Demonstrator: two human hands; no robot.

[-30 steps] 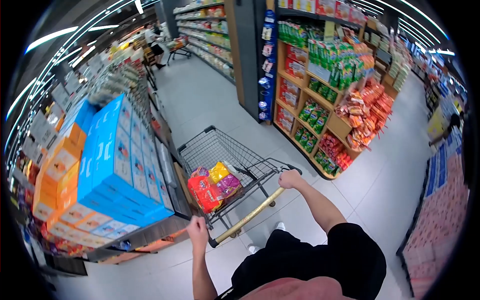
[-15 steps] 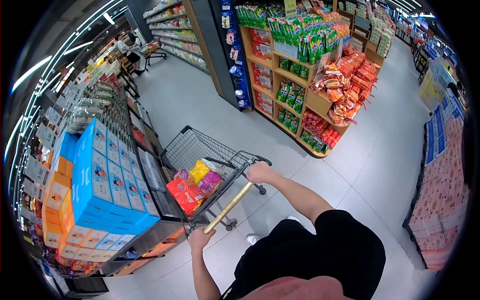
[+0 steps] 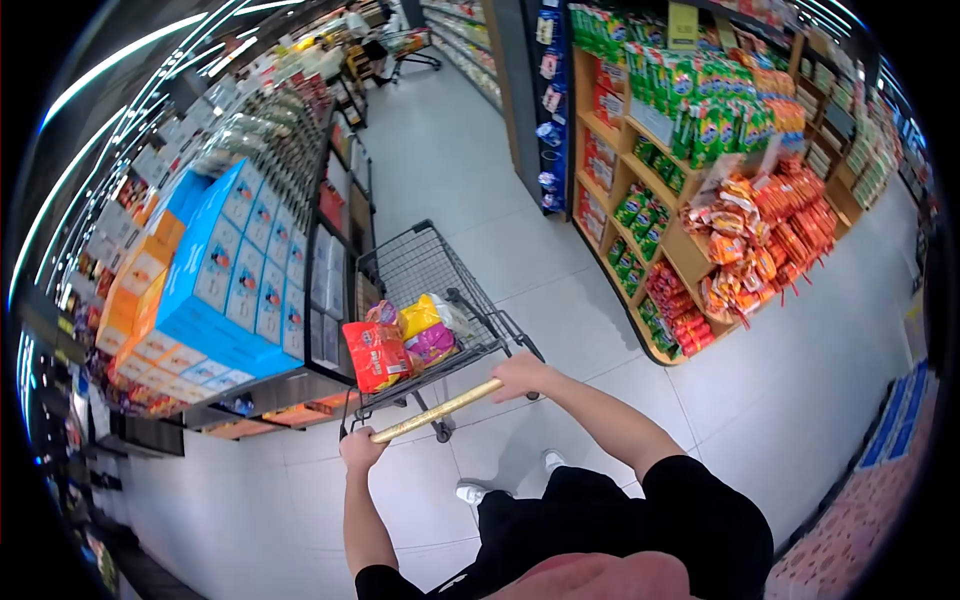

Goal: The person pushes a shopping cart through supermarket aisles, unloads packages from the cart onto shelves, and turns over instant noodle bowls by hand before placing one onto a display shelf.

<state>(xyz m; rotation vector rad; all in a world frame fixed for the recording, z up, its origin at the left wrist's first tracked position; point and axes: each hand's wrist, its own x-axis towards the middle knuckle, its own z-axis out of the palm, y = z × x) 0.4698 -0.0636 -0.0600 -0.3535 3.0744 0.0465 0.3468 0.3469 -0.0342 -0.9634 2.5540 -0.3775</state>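
"How are the hands?"
"Both curled closed: the left hand point(image 3: 362, 449) grips the left end of a gold-coloured rod-shaped handle point(image 3: 438, 411), the right hand point(image 3: 522, 377) its right end."
"And the container?"
"A dark grey wire-mesh shopping cart point(image 3: 425, 265), just beyond the handle. A glossy red plastic bag point(image 3: 377, 357) sits at its near left corner; a yellow plastic packet point(image 3: 418, 316) and a purple plastic packet point(image 3: 431, 344) lie just beside it."
"What's in the way?"
"Bright blue cardboard cartons point(image 3: 235, 255), stacked near the cart's left edge; whether the dark low shelf point(image 3: 290, 388) under them touches it, I can't tell. Well right stands a tiered wooden display point(image 3: 684, 262) holding green packets point(image 3: 700, 110) and heaped red-orange packets point(image 3: 775, 235)."
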